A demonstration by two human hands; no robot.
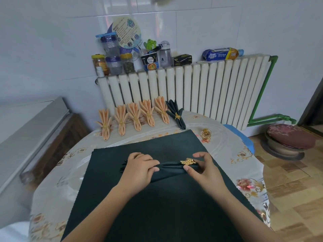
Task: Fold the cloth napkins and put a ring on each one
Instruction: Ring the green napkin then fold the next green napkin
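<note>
Both forearms are cut off by the bottom edge, and the top of the view is blurred. The left hand (139,167) covers the fanned end of a pleated dark green napkin (167,170), fingers curled over the cloth in a firm grip. The right hand (203,169) pinches the other end, where a gold ring (188,162) with a leaf-shaped ornament sits round the bundle; the band itself is hidden by cloth and fingers, so only the leaf shows. The bundle lies on a flat dark green cloth (157,206) with zigzag-cut edges, whose near corners run out of view.

The desk (227,145) is rounded and covered in a glossy, pale floral sheet. Along its far edge stand five peach napkins (134,118), pleated into fans and bound with gold rings, then one finished dark green napkin (176,115) with the same leaf ring. A spare wire-like gold ring (206,133) lies apart to the right, its shape hard to make out.

Behind is a white ribbed radiator (192,88) with jars and packets on top, their labels too small to read.
</note>
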